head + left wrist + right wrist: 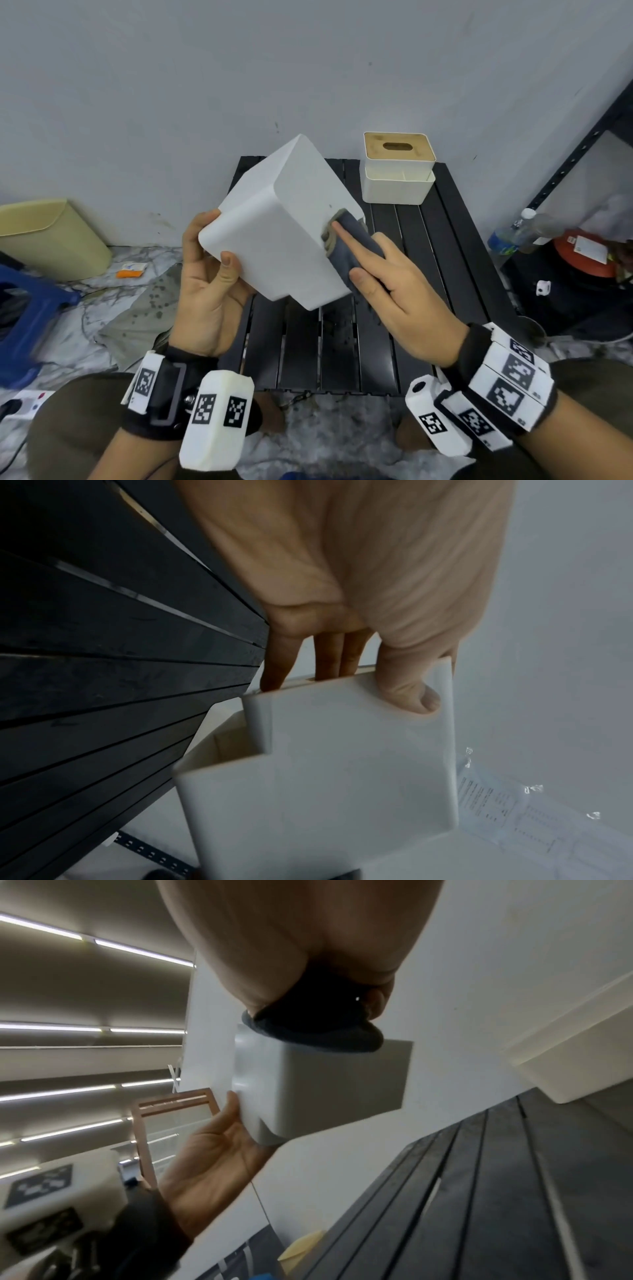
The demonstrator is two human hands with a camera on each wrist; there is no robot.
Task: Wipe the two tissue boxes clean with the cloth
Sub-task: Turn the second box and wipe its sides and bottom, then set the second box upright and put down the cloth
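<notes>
Above the black slatted table (pixel 428 274), the white tissue box (pixel 274 222) is tilted in the air, gripped at its end by the left hand (pixel 209 284). The right hand (pixel 400 291) presses the grey cloth (pixel 356 246) against its side, fingers pinching it, so wiping looks under way. Behind, the second tissue box (pixel 397 171) with the wooden lid stands on the table, seemingly waiting its turn.

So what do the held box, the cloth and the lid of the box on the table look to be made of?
The held box looks like matte white plastic: smooth faces, rounded moulded corners, a soft sheen. The cloth appears to be dark grey soft fabric, perhaps microfibre, with a paler folded edge. The second box has a tan lid that looks like bamboo or wood, though its grain is faint.
</notes>
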